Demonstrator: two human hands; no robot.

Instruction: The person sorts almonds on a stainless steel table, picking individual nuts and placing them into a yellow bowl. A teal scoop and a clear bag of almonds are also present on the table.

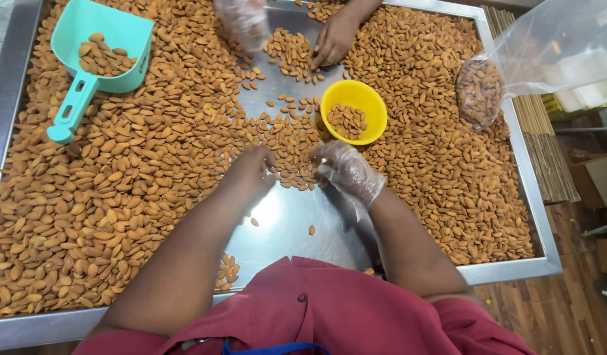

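Down close to us, our two hands work a bare patch of the steel desk we have cleared so single almonds show against the metal. Our left hand is bare, fingers curled down onto the almonds at the patch's edge, whether pinching one we cannot tell. Our right hand, in a thin clear glove, is loosely bent over the same little heap. Just beyond sits a yellow bowl with a few almonds, within easy reach. Farther off, another person's hand sorts its own heap; a teal scoop rests far left, a clear bag far right
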